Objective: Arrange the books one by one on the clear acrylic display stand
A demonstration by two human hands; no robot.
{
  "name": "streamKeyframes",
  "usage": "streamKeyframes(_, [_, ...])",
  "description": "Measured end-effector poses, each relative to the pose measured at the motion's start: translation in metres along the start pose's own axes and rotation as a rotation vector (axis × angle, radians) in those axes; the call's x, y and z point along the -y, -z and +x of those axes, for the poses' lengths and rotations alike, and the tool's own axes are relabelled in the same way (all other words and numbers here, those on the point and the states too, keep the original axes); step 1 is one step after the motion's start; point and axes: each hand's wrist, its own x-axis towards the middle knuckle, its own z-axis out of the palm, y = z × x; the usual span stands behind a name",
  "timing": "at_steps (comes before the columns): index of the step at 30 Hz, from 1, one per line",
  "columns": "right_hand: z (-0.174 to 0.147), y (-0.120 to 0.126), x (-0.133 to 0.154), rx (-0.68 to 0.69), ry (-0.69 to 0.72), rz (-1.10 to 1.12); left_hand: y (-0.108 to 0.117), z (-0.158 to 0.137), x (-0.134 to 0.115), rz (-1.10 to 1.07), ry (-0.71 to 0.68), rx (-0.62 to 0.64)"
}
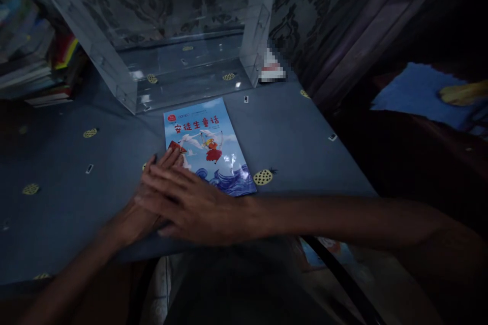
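Grey-blue table (pixel 301 157), pineapple print (pixel 263 177), spreads ahead of left hand (pixel 133 217) and right hand (pixel 200 208). Glossy blue book (pixel 204 144) lies flat just beyond them; clear case (pixel 109 73) stands farther out; stacked books (pixel 36 78) sit ahead-left; blurred white-and-red item (pixel 272 68) ahead-right, beside the case.

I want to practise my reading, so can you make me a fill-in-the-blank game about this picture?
The hand on top is the person's ____ one.
The big title on the book is coloured ____.
The yellow fruits printed on the table are ____.
The book pile is at the picture's ____ side.

Missing words: right; red; pineapples; left.
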Motion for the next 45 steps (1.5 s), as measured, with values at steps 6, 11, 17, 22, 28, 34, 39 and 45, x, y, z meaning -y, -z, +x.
streamKeyframes(6, [-0.022, 0.006, 0.010, 0.114, -0.170, 0.074, 0.001, 0.005, 0.001, 0.054, -0.067, -0.048])
streamKeyframes(11, [-0.064, 0.026, -0.005, 0.065, -0.365, 0.036, 0.012, 0.007, -0.005, 0.044, -0.077, -0.050])
streamKeyframes(17, [-0.092, 0.026, -0.018, 0.005, -0.443, 0.006, 0.014, 0.009, -0.003, 0.033, -0.092, -0.036])
streamKeyframes(22, [-0.081, 0.033, -0.018, 0.046, -0.381, 0.051, 0.031, 0.007, 0.009, 0.053, -0.116, -0.035])
streamKeyframes(28, [-0.063, 0.050, -0.055, -0.073, -0.377, 0.327, 0.042, 0.019, -0.019, 0.064, -0.205, -0.043])
streamKeyframes(34, [-0.062, 0.047, -0.075, -0.252, -0.457, 0.599, 0.020, 0.044, -0.067, 0.184, -0.219, -0.134])
streamKeyframes(39, [-0.064, 0.048, -0.074, -0.261, -0.477, 0.649, 0.021, 0.047, -0.068, 0.207, -0.274, -0.206])
streamKeyframes(45, [-0.064, 0.048, -0.075, -0.277, -0.473, 0.675, 0.025, 0.047, -0.067, 0.180, -0.297, -0.215])
